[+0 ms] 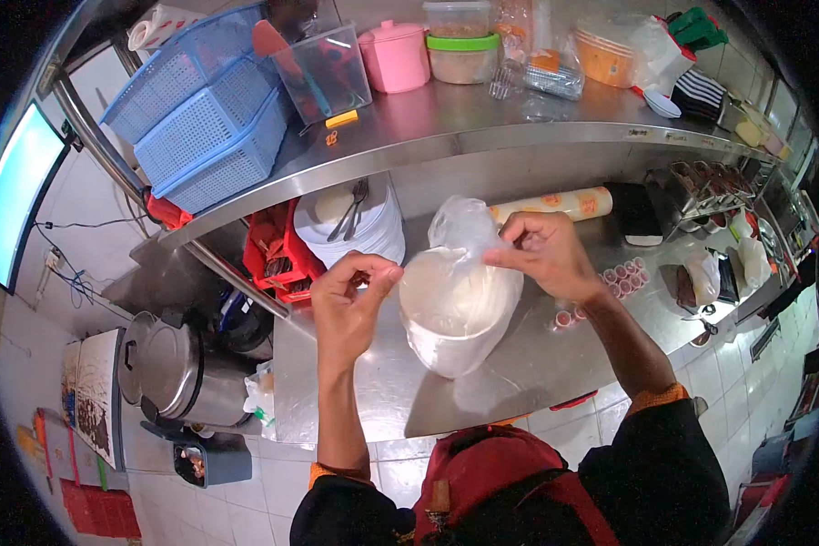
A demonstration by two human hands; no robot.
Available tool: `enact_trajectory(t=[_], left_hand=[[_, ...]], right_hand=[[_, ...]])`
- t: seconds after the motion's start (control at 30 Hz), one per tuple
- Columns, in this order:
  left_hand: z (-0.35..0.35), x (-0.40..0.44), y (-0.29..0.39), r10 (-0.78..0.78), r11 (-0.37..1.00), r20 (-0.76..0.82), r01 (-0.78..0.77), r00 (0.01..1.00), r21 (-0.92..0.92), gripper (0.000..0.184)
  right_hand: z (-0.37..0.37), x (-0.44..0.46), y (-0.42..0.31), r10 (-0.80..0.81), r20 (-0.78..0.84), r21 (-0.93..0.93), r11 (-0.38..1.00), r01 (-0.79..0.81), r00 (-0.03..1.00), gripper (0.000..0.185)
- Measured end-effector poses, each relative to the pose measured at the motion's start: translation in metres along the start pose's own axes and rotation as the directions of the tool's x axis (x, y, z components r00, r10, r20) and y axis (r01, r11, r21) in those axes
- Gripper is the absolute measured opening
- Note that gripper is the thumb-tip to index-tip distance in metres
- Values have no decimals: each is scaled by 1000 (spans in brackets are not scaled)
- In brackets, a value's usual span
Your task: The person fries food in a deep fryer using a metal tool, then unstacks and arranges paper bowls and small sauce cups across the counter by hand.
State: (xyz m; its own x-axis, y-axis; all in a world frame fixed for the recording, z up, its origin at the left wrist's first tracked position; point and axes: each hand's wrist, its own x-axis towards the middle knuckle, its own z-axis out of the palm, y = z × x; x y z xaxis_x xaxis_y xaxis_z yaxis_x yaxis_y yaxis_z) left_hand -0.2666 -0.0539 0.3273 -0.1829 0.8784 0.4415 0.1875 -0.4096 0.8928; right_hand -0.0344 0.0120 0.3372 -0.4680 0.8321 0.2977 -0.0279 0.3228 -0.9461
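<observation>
A white tub point(459, 352) stands on the steel counter in front of me, with pale contents visible inside. Clear plastic bag point(464, 224) material bunches up over its far rim. My right hand point(544, 257) pinches the bag between thumb and fingers at the tub's upper right. At the left of the rim is my left hand point(353, 296), thumb and forefinger brought together. Whether thin plastic lies between those fingertips cannot be made out.
Behind the tub lie a printed plastic roll point(560, 202) and stacked white plates point(356, 227) with cutlery. Small red-and-white cups point(623, 278) stand at right. A steel shelf point(446, 132) overhangs the counter, carrying blue baskets point(205, 118). A large pot point(223, 373) is lower left.
</observation>
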Motion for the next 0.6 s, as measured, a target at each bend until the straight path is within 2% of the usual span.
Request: enact_trajectory(t=[0.07, 0.1, 0.13, 0.2, 0.23, 0.3, 0.37, 0.43, 0.47, 0.53, 0.57, 0.6], left_hand=[[11, 1, 5, 193, 960, 124, -214, 973, 181, 11], [31, -1, 18, 280, 896, 125, -305, 952, 322, 10], [34, -3, 11, 273, 900, 125, -299, 954, 318, 10], [36, 2, 0, 151, 971, 189, -181, 970, 157, 14], [36, 0, 2, 132, 982, 128, -147, 983, 120, 16], [29, -2, -2, 143, 980, 157, -162, 977, 116, 16], [23, 0, -2, 157, 977, 179, -179, 971, 116, 16], [19, 0, 1, 125, 992, 252, -118, 960, -40, 14], [20, -1, 1, 126, 992, 252, -119, 960, -43, 14], [22, -3, 3, -54, 979, 256, 102, 965, -179, 15], [22, 2, 4, -51, 979, 255, 98, 966, -178, 15], [24, 7, 6, 73, 943, 218, 4, 973, -332, 13]], right_hand=[[0, -1, -2, 48, 53, 32, 998, -50, 997, 12], [3, 0, 3, -13, 73, 41, 999, 10, 997, 13], [6, -2, 0, -5, 72, 39, 999, 2, 997, 13], [10, 0, -9, -68, -9, -69, 995, 68, 998, 13], [8, 1, -9, -74, -18, -70, 995, 72, 997, 13], [2, 1, -8, -83, -69, 107, 990, 90, 994, 13], [4, -1, -11, -116, -61, 77, 990, 120, 991, 14], [4, -2, -12, -141, -57, 54, 988, 144, 988, 15], [2, 0, -14, -147, -6, 109, 983, 147, 989, 16], [0, 1, -13, -158, 44, 167, 975, 148, 987, 18], [-2, 2, -12, -183, 49, 192, 966, 171, 982, 19], [-2, 2, -12, -206, 55, 218, 957, 189, 977, 20]])
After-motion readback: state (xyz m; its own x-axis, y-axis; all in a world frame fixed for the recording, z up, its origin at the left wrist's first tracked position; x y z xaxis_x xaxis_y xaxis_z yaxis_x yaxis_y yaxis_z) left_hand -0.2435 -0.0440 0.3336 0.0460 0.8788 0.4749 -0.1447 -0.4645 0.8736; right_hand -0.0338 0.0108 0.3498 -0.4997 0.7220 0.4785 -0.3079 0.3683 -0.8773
